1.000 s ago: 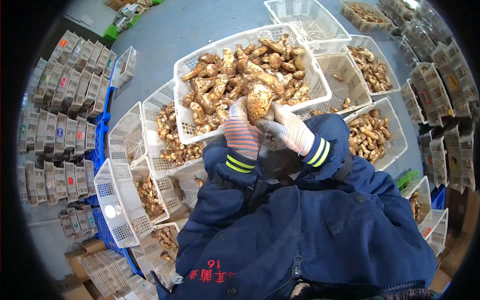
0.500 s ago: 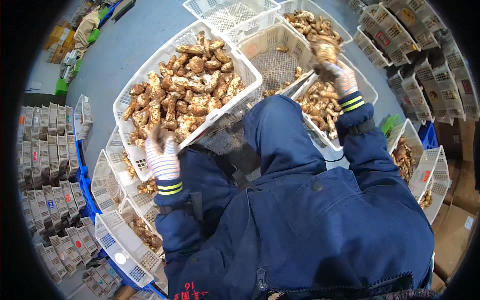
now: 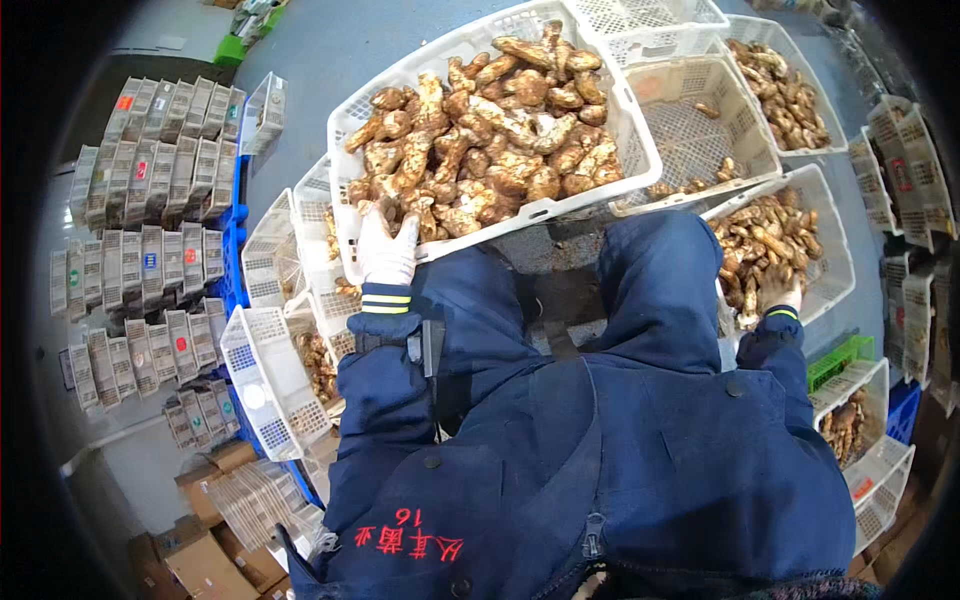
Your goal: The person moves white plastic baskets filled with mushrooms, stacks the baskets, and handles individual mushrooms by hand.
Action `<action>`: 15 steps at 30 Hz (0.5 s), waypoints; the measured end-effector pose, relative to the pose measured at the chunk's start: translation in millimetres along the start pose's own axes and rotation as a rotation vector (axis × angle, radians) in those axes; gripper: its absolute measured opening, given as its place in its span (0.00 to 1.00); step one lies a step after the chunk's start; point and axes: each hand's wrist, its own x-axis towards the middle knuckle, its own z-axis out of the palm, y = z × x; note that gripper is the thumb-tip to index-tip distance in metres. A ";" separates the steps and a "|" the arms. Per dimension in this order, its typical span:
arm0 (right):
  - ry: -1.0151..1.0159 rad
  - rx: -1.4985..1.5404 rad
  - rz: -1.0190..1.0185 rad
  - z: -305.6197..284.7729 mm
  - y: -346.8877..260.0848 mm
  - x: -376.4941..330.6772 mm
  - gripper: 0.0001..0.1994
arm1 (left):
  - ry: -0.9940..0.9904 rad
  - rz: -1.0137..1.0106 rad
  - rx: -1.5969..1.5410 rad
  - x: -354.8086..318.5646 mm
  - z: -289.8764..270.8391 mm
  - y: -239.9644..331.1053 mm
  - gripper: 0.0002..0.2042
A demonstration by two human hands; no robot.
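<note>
Left hand, gloved, fingers spread flat on mushrooms at near edge of big crate. Right hand reaches into side crate of mushrooms; its grip cannot be made out.

The gloved left hand rested on the near edge of a white basket heaped with brown mushrooms. The right hand reached into another mushroom basket at the right, past the blue jacket
</note>
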 end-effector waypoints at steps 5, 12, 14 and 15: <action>-0.346 -0.465 -0.127 112.3 -16.4 -100.8 0.29 | 0.080 0.121 0.368 3.9 -6.4 -14.1 0.25; -0.931 -0.823 -0.490 232.4 17.9 -240.8 0.20 | -0.022 0.343 0.518 31.4 -8.6 -5.0 0.26; -1.059 -0.927 -0.535 254.1 46.5 -278.9 0.18 | -0.048 0.317 0.644 35.2 0.8 -15.3 0.30; -1.119 -0.953 -0.558 261.8 60.2 -293.1 0.18 | -0.064 0.296 0.660 36.6 0.9 -17.0 0.31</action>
